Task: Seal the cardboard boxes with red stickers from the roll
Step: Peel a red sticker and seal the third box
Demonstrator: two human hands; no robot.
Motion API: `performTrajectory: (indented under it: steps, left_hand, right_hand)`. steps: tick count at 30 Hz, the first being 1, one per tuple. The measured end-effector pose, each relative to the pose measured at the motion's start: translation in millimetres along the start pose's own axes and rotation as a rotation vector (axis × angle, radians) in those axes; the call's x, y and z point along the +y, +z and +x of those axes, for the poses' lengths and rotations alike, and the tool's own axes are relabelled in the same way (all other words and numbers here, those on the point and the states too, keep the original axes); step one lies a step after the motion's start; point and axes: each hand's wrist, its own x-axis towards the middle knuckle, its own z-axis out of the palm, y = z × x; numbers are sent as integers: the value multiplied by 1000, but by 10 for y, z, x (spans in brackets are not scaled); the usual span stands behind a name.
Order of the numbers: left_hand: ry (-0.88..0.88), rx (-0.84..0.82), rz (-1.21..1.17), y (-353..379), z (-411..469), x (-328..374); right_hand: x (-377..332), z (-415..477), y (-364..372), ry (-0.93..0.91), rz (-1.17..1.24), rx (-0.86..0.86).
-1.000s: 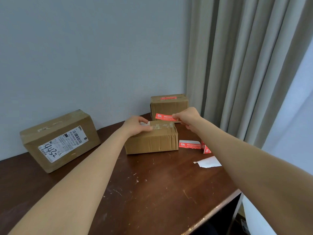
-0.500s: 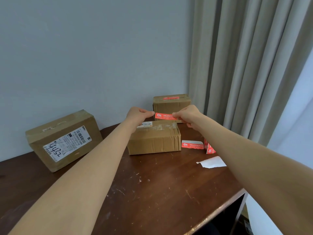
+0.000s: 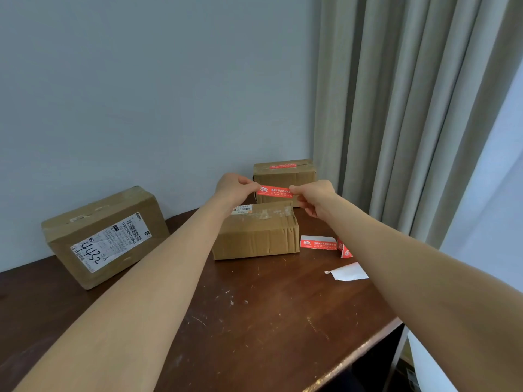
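red sticker point(image 3: 274, 191) hung stretched level in the head view, left hand point(image 3: 232, 188) pinching one end, right hand point(image 3: 314, 197) pinching the other, above the middle cardboard box point(image 3: 256, 239) on the brown table point(image 3: 254, 321); sticker roll strip point(image 3: 318, 243) lay just right of it.

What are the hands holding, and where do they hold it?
A red sticker. The left grip pinches its left end and the right grip pinches its right end, above the middle box.
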Motion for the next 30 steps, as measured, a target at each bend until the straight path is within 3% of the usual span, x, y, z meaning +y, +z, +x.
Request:
performTrajectory:
  steps: [9,16,22,30]
  left_hand:
    - [30,23,-18,121,38,160]
    - [15,15,-73,186,44,147]
    - [-37,-12,-169,64,32,62]
    - [-59,3,-166,46,43,31]
  right_hand:
    - [-83,-2,44,-4,175,78]
    - [-71,-22,30,-76,144,53]
    - [-6,0,-164,6,79,80]
    - [-39,-74,-119,-53,106,23]
